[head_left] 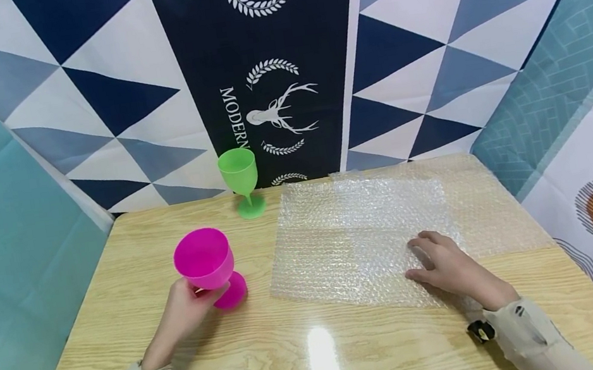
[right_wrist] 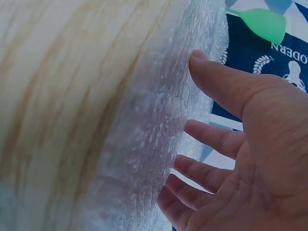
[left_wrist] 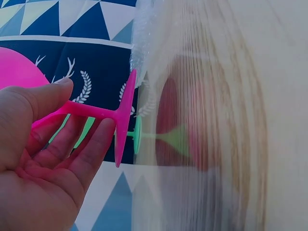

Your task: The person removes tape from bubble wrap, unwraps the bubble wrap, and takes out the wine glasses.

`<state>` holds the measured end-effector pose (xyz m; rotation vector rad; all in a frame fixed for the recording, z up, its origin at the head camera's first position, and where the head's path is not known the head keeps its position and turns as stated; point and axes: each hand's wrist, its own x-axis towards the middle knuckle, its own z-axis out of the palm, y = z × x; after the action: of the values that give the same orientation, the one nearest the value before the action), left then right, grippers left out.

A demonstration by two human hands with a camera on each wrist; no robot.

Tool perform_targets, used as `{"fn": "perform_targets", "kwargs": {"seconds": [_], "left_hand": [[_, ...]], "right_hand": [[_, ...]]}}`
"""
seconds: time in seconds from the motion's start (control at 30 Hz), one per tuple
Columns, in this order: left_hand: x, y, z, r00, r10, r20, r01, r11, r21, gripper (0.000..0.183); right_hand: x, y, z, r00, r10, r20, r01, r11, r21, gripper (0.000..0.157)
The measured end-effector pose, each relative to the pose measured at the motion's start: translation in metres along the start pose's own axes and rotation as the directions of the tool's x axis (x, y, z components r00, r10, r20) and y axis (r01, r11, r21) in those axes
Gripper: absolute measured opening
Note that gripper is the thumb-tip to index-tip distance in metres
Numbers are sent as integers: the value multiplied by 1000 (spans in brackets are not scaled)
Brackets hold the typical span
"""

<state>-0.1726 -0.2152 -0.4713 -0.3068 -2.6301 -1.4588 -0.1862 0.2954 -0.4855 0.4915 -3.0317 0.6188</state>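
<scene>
My left hand (head_left: 187, 307) holds a bright pink plastic goblet (head_left: 205, 257) by its stem, under the bowl. In the left wrist view the thumb and fingers lie about the pink stem (left_wrist: 94, 110), and the round foot appears slightly off the tabletop. My right hand (head_left: 451, 269) is over the right part of a clear bubble wrap sheet (head_left: 351, 241), palm down. The right wrist view shows its fingers (right_wrist: 211, 139) spread and loosely bent, fingertips at the bubble wrap (right_wrist: 159, 115) and nothing gripped. A green goblet (head_left: 239, 171) stands upright behind the pink one.
The wooden table (head_left: 266, 368) ends at the back against a patterned cloth (head_left: 264, 43) with triangles and deer heads. More bubble wrap (head_left: 495, 206) reaches toward the right table edge. Light reflects off the front of the table.
</scene>
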Motion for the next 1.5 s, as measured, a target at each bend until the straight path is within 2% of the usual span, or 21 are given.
{"fn": "perform_targets", "kwargs": {"seconds": [0.53,0.73,1.07,1.5], "left_hand": [[11,-5,-5,999,-6,-41,7,999,32,35],[17,-10,-7,999,-30,-43,32,999,34,36],[21,-13,-8,999,-25,-48,27,999,39,33],[24,-12,-6,997,-62,-35,64,997,39,39]], "right_hand": [[0,-2,1,999,45,17,-45,998,34,63],[0,-2,0,1000,24,11,-24,999,31,62],[1,-2,1,1000,-9,3,9,999,35,59],[0,-4,-2,1000,-17,16,17,1000,3,59]]}}
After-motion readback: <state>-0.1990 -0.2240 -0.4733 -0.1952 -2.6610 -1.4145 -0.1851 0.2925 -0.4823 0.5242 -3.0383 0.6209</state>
